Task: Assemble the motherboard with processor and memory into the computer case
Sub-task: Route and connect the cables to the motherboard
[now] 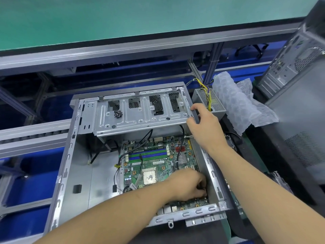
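The motherboard [154, 166] lies flat inside the open computer case [70, 173], pushed toward its right wall, with memory sticks [147, 154] and processor [149, 176] already seated. The left hand [189, 184] reaches down at the board's right edge, fingers curled on something there, though I cannot tell what. The right hand [204, 127] grips the case's upper right rim, steadying it. That board looks thin, stiff and fragile; I would hold it by its edges only, clear of chips and sockets. The steel case looks heavy, with sharp rims.
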A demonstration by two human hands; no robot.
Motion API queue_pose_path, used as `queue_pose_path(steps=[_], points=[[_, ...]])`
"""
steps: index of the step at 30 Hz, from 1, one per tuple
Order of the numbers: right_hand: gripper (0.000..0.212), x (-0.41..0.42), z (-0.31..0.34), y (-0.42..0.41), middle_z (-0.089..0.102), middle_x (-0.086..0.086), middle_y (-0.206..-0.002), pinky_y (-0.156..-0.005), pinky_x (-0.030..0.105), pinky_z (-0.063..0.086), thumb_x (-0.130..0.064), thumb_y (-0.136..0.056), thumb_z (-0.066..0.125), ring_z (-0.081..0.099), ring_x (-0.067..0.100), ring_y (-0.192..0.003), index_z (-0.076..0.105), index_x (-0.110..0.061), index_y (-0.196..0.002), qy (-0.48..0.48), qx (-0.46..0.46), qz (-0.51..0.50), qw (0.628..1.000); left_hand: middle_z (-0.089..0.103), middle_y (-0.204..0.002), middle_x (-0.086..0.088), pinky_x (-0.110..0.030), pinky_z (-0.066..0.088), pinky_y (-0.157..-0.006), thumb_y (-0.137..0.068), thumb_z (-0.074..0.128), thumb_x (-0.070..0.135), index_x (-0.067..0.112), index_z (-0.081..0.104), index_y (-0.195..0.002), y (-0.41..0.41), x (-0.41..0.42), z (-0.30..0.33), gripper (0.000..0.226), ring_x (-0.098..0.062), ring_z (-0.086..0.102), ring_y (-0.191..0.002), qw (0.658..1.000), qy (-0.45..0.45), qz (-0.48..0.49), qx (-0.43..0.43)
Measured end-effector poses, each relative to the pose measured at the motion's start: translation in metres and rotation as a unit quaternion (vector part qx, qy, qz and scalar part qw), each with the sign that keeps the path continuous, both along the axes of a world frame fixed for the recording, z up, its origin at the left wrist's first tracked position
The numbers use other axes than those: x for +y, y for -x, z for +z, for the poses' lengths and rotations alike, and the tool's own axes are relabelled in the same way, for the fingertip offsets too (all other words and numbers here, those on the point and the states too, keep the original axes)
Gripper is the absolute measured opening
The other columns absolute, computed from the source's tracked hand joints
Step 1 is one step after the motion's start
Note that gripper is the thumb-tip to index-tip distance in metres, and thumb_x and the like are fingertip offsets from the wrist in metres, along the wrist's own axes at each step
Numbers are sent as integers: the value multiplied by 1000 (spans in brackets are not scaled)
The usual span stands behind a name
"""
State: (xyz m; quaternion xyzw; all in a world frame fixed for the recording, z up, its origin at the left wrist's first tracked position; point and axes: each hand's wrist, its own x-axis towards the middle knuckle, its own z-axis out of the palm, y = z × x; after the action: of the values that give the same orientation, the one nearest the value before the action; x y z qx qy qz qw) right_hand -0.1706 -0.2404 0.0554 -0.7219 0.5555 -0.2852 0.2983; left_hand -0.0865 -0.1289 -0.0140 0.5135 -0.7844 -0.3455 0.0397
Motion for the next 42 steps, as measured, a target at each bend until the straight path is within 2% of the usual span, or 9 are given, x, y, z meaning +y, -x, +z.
queue_pose_path(steps=[4, 8, 15, 22, 25, 28, 31, 38, 42], points=[[24, 0, 1, 0, 57, 3, -89, -58, 34, 40, -28, -93, 53, 50, 20, -71, 49, -33, -116, 2, 1, 0, 1000, 71, -93, -2, -29, 52, -68, -90, 70, 34, 14, 69, -103, -3, 2, 1, 24, -18, 62, -78, 1000, -8, -3, 12], [25, 0, 1, 0, 58, 3, -90, -59, 35, 43, -28, -93, 53, 52, 20, -71, 49, -33, -117, 1, 0, 0, 1000, 72, -94, -3, -39, 58, -74, -91, 68, 39, 14, 69, -105, -5, 4, 2, 28, -21, 66, -83, 1000, -15, -14, -9], [26, 0, 1, 0, 59, 3, -92, -62, 37, 47, -29, -93, 52, 53, 21, -72, 50, -33, -119, 0, 2, -3, 1000, 73, -100, -2, -37, 58, -76, -92, 67, 39, 17, 69, -106, -4, 5, 4, 27, -20, 68, -87, 1000, -5, -8, 1], [26, 0, 0, 0, 59, 3, -93, -62, 36, 46, -29, -93, 53, 52, 22, -73, 51, -33, -119, 0, -2, -4, 1000, 64, -79, 1, -28, 49, -65, -92, 68, 37, 16, 66, -94, -1, 5, 8, 21, -16, 54, -71, 1000, 7, -15, -7], [26, 0, 1, 0, 58, 3, -91, -63, 38, 48, -29, -93, 53, 53, 22, -72, 51, -32, -118, 3, 0, -6, 1000, 40, -61, 13, -27, 42, -62, -92, 67, 35, 27, 43, -70, 0, 4, 10, 34, -17, 47, -64, 999, 11, -25, -30], [25, 0, 0, 0, 57, 1, -89, -60, 36, 45, -29, -93, 53, 51, 20, -70, 51, -33, -117, 3, -3, -9, 1000, 36, -59, 13, -29, 46, -62, -93, 66, 31, 30, 30, -62, 1, 4, 14, 48, -16, 42, -59, 998, 21, -34, -43], [25, -1, 0, 0, 58, 2, -90, -60, 35, 43, -29, -93, 53, 52, 21, -72, 51, -34, -117, 0, -2, -8, 1000, 37, -59, 10, -32, 49, -64, -93, 65, 30, 28, 30, -62, 5, 4, 17, 47, -21, 47, -63, 998, 21, -32, -50], [24, 0, 1, 0, 58, 3, -91, -59, 35, 42, -28, -93, 52, 52, 21, -70, 51, -33, -117, -1, -4, -3, 1000, 38, -62, 12, -26, 35, -57, -92, 68, 31, 28, 32, -62, 9, 4, 14, 47, -19, 43, -63, 999, -11, 5, -33], [25, 0, 1, -1, 58, 4, -91, -59, 35, 43, -28, -94, 52, 51, 21, -71, 51, -32, -118, 1, 1, -1, 1000, 52, -69, 7, -28, 48, -62, -87, 73, 29, 27, 44, -65, 13, 4, 9, 37, -23, 59, -75, 996, -70, 62, -7]])
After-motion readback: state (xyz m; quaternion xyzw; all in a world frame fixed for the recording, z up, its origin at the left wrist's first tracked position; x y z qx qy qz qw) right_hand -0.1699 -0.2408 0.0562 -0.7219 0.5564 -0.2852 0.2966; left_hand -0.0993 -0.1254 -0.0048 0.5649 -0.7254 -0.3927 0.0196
